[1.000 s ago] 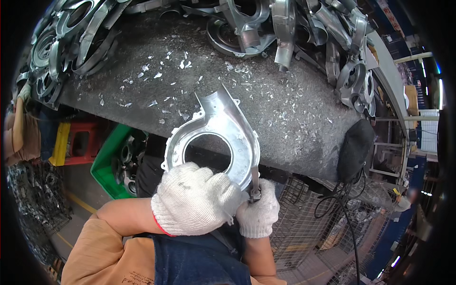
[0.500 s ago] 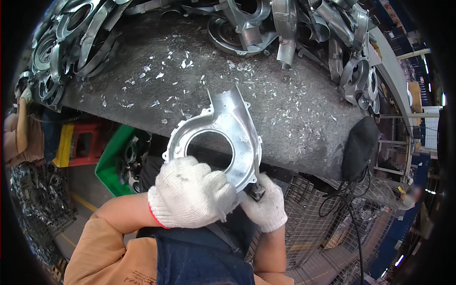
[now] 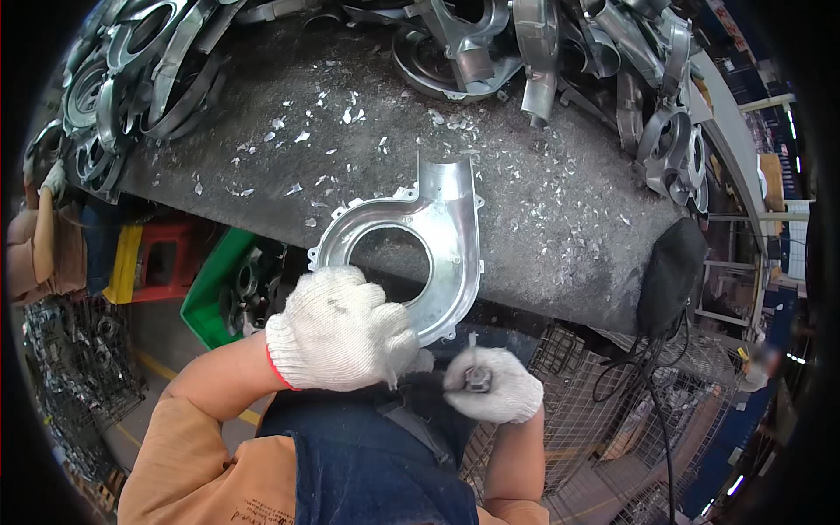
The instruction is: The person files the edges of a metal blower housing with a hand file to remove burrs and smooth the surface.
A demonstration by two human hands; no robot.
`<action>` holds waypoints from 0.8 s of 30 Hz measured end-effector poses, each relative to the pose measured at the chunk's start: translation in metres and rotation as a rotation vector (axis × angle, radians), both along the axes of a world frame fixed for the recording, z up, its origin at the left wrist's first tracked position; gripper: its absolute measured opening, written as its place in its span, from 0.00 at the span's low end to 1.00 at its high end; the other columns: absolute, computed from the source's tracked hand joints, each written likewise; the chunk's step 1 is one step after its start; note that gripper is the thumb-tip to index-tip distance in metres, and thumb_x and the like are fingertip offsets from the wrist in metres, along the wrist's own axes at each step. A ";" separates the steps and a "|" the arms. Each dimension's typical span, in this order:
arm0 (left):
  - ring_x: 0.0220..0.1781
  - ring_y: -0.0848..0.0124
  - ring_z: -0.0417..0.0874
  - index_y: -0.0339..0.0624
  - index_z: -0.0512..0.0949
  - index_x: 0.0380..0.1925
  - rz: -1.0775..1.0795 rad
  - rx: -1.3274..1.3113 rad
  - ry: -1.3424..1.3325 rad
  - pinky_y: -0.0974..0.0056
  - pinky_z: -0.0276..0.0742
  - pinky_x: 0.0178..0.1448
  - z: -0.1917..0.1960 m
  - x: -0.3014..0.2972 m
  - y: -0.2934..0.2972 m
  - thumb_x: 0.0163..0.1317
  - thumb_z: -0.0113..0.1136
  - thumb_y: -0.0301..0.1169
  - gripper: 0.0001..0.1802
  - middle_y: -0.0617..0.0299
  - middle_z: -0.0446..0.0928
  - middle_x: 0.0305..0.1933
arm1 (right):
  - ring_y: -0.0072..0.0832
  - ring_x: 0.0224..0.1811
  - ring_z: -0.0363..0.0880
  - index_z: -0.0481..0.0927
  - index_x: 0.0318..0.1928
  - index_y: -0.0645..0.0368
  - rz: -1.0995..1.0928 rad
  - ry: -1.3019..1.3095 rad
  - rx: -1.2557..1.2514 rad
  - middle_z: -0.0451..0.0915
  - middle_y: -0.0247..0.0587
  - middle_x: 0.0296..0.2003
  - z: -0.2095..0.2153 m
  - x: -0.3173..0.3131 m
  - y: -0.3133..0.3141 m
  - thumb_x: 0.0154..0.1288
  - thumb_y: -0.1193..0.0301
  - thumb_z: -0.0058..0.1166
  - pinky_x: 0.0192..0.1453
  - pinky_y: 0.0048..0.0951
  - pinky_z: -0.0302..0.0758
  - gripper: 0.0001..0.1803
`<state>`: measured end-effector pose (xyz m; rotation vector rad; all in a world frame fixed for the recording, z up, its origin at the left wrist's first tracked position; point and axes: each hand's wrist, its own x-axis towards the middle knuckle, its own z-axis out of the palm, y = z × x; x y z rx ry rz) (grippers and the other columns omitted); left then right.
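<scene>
Ahead of us the grey surface [image 3: 542,201] is strewn with bright metal shavings [image 3: 350,114]. Along its far edge we see a heap of cast metal housings [image 3: 490,44], and more of them piled at its left end [image 3: 114,96] and its right end [image 3: 665,149]. A black pouch [image 3: 669,276] hangs off the near right corner, with black cables [image 3: 652,385] trailing below it. Under the surface to our left sit a green crate [image 3: 214,293] holding dark parts, a red crate [image 3: 166,267] and a yellow one [image 3: 122,267]. Wire mesh baskets stand at lower right [image 3: 604,411] and far left [image 3: 79,359].
</scene>
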<state>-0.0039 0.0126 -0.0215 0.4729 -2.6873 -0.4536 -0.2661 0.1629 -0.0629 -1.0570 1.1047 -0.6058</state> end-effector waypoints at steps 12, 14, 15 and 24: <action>0.26 0.66 0.80 0.58 0.85 0.22 -0.092 0.066 -0.019 0.55 0.74 0.29 0.003 0.001 -0.018 0.52 0.75 0.49 0.13 0.70 0.75 0.23 | 0.19 0.38 0.82 0.87 0.41 0.59 0.158 0.064 0.206 0.86 0.32 0.34 0.000 -0.003 -0.029 0.60 0.71 0.72 0.44 0.29 0.81 0.10; 0.26 0.65 0.80 0.57 0.83 0.22 -0.065 0.145 -0.010 0.55 0.75 0.30 0.004 0.002 -0.019 0.52 0.74 0.47 0.11 0.70 0.75 0.23 | 0.19 0.38 0.81 0.87 0.40 0.59 0.226 0.092 0.217 0.86 0.32 0.34 0.000 -0.004 -0.032 0.61 0.71 0.72 0.44 0.29 0.81 0.09; 0.26 0.65 0.80 0.57 0.83 0.22 -0.062 0.145 -0.010 0.55 0.75 0.30 0.003 0.002 -0.019 0.52 0.74 0.47 0.11 0.70 0.75 0.23 | 0.19 0.38 0.82 0.87 0.41 0.59 0.214 0.077 0.241 0.86 0.32 0.34 -0.001 -0.005 -0.031 0.61 0.71 0.71 0.45 0.29 0.81 0.09; 0.27 0.63 0.80 0.53 0.88 0.33 0.055 0.004 -0.081 0.54 0.74 0.33 -0.015 -0.018 -0.006 0.43 0.80 0.47 0.19 0.68 0.78 0.28 | 0.23 0.40 0.85 0.87 0.42 0.58 0.092 0.098 0.151 0.88 0.34 0.37 -0.008 -0.001 -0.006 0.59 0.71 0.75 0.48 0.31 0.84 0.12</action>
